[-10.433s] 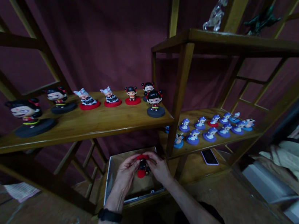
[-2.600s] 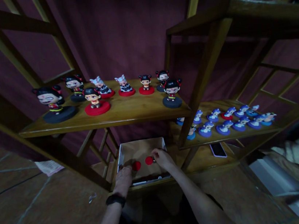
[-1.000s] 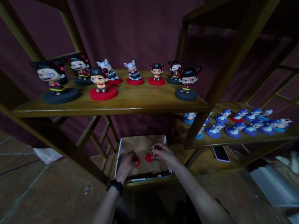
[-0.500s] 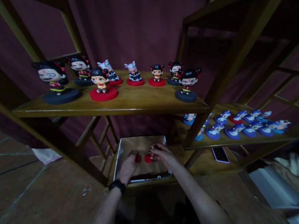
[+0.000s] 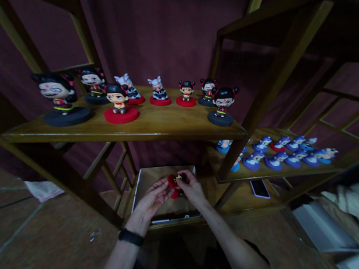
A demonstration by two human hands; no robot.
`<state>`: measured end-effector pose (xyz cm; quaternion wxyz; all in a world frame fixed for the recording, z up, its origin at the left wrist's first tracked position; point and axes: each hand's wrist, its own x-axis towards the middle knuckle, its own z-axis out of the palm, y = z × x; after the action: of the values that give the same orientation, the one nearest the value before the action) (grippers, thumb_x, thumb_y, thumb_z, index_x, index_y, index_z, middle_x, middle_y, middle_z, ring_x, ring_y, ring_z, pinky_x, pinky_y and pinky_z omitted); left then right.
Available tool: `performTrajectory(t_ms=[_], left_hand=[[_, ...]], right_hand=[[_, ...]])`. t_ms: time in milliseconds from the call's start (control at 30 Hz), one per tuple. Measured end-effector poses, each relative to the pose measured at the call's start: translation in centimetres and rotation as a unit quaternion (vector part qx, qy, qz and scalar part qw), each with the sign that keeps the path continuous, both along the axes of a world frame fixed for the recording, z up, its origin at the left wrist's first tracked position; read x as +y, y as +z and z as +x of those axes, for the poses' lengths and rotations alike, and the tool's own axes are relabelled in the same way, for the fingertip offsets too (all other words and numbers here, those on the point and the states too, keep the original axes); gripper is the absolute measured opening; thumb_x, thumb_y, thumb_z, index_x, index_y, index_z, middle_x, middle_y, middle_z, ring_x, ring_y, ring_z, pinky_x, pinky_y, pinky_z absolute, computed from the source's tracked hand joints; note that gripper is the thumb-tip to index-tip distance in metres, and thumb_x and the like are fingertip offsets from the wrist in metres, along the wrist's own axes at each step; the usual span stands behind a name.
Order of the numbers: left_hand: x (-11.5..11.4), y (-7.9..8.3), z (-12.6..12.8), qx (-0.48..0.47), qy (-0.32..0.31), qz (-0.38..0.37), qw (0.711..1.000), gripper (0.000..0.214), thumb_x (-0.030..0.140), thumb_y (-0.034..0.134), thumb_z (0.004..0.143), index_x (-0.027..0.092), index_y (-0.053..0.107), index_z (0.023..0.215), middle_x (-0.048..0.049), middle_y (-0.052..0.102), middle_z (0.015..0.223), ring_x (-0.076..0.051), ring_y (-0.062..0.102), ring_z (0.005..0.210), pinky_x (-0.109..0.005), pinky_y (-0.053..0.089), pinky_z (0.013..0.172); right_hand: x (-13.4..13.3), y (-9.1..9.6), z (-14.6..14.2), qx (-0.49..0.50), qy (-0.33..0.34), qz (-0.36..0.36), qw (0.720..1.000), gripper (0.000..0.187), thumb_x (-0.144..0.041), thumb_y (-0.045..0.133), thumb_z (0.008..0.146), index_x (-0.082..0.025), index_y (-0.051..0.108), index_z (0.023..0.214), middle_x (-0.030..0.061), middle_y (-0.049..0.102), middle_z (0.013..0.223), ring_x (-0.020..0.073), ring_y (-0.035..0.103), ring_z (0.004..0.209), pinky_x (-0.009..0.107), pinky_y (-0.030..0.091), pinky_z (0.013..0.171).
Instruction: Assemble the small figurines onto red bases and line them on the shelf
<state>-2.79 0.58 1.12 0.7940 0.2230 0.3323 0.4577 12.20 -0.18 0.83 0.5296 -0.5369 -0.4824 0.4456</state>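
Observation:
Over the cardboard box (image 5: 156,173) on the low shelf, my two hands are close together. My right hand (image 5: 191,189) is closed around a small black-haired figurine (image 5: 179,177), which lies sideways with its red round base (image 5: 172,181) pointing left. My left hand (image 5: 156,195) has its fingertips on that red base. Just below, a second red base (image 5: 175,193) shows between the hands; whatever is attached to it is mostly hidden by my right fingers.
Above the box, a wooden shelf (image 5: 161,126) carries several figurines on red and dark bases. More blue-purple figurines (image 5: 277,160) stand on the right shelf, with a phone (image 5: 260,189) below. At the lower right are a person's arm (image 5: 349,218) and a white box (image 5: 324,225).
My left hand has risen from inside the box and moved right to meet my right hand. The red bases, apart before, are now close together. The view has shifted slightly.

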Motion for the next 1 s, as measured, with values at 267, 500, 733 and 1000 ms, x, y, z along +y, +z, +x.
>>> performTrajectory(t_ms=[267, 500, 733, 1000], left_hand=[[0.0, -0.1, 0.3, 0.019, 0.022, 0.016, 0.999, 0.017, 0.007, 0.066, 0.069, 0.011, 0.065, 0.085, -0.0080, 0.069, 0.085, -0.015, 0.066, 0.077, -0.029, 0.053, 0.076], [-0.1, -0.5, 0.8, 0.039, 0.047, 0.048, 0.997, 0.017, 0.012, 0.071, 0.064, 0.011, 0.066, 0.080, -0.0058, 0.068, 0.078, -0.013, 0.063, 0.071, -0.027, 0.052, 0.075], [-0.4, -0.4, 1.5, 0.091, 0.093, 0.074, 0.989, 0.024, 0.028, 0.075, 0.060, 0.010, 0.067, 0.075, -0.0070, 0.069, 0.074, -0.014, 0.062, 0.066, -0.028, 0.050, 0.068], [-0.3, -1.1, 1.7, 0.171, 0.072, 0.131, 0.974, 0.035, 0.037, 0.074, 0.057, 0.010, 0.069, 0.078, -0.0082, 0.070, 0.075, -0.018, 0.063, 0.068, -0.029, 0.048, 0.070]], right_hand=[[-0.2, 0.0, 0.2, -0.089, -0.020, 0.048, 0.995, 0.023, -0.034, 0.053, 0.074, -0.025, 0.057, 0.095, -0.0022, 0.061, 0.084, 0.0136, 0.057, 0.076, 0.025, 0.049, 0.069], [-1.1, 1.5, 0.4, -0.215, -0.005, 0.079, 0.974, 0.020, -0.029, 0.052, 0.078, -0.029, 0.057, 0.097, 0.0007, 0.062, 0.093, 0.0179, 0.056, 0.090, 0.032, 0.043, 0.083], [-0.2, -0.3, 0.2, -0.116, -0.003, 0.021, 0.993, 0.024, -0.033, 0.052, 0.076, -0.026, 0.058, 0.098, -0.0001, 0.062, 0.092, 0.0148, 0.058, 0.078, 0.028, 0.049, 0.072], [0.1, -0.9, 0.2, -0.087, -0.003, 0.003, 0.996, 0.026, -0.034, 0.053, 0.074, -0.026, 0.058, 0.099, 0.0002, 0.062, 0.092, 0.0145, 0.058, 0.076, 0.025, 0.051, 0.062]])
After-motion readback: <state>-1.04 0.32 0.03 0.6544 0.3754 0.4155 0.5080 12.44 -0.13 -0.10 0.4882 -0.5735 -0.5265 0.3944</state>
